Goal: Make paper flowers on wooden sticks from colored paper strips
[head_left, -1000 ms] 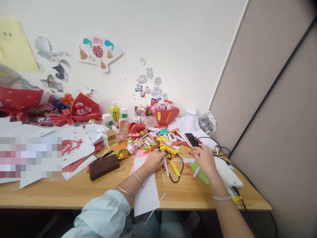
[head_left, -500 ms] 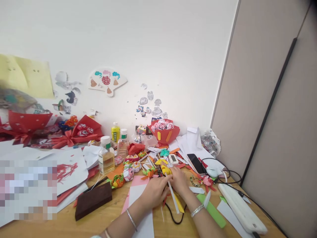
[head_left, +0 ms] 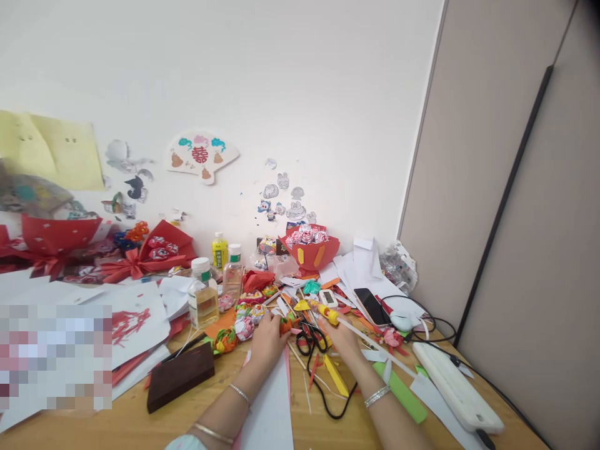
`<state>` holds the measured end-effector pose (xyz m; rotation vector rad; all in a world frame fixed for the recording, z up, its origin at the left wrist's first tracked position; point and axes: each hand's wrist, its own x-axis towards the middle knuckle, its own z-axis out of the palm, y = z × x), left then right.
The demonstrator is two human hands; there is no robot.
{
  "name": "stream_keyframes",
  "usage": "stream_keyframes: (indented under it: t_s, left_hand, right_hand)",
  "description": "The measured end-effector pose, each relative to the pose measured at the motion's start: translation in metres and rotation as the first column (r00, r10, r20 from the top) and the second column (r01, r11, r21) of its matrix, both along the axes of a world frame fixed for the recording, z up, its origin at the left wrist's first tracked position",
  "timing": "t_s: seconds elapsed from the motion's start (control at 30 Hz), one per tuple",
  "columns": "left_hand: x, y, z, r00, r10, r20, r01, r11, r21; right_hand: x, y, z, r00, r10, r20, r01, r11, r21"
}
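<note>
My right hand (head_left: pixel 341 334) is closed around a yellow glue gun (head_left: pixel 327 310), its tip pointing left and away from me. A long white glue stick (head_left: pixel 375 344) runs out of its back toward the lower right. My left hand (head_left: pixel 267 342) reaches to an orange-and-green paper flower (head_left: pixel 287 322), its fingers curled at the flower's side; the fingertips are partly hidden. Between my hands lie black-handled scissors (head_left: pixel 310 340). Nearer to me are a folded yellow paper strip (head_left: pixel 335 377) and a looped black cord (head_left: pixel 330 414).
White and pink paper (head_left: pixel 269 400) lies beneath my left forearm. A dark block (head_left: pixel 180 375) and bottles (head_left: pixel 204 300) stand left. A phone (head_left: pixel 370 306), green strip (head_left: pixel 403 397) and white power strip (head_left: pixel 457 387) lie right. Red-wrapped bouquet (head_left: pixel 309 250) stands behind.
My hands have parted. The left went from the glue gun to the paper flower; the right tilted the glue gun so its stick now points right. The scissors have come into view.
</note>
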<state>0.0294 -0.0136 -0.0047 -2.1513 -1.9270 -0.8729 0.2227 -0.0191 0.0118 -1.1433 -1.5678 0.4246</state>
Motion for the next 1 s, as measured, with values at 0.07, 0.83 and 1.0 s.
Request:
stream_keyframes:
  t_s: [0.07, 0.83, 1.0]
  left_hand:
    - [0.001, -0.001, 0.002, 1.000, -0.021, 0.013, 0.020, 0.996, 0.083]
    - [0.007, -0.009, 0.020, 0.996, -0.031, -0.085, 0.062, 0.918, 0.392]
    - [0.008, -0.008, 0.018, 0.996, -0.021, -0.089, 0.056, 0.913, 0.404]
  right_hand:
    - [-0.002, -0.004, 0.000, 1.000, -0.011, 0.015, 0.011, 1.000, 0.017]
    - [-0.005, -0.012, -0.002, 0.861, -0.297, 0.412, 0.173, 0.934, 0.312]
    - [-0.006, -0.014, 0.000, 0.914, -0.213, 0.346, 0.129, 0.959, 0.251]
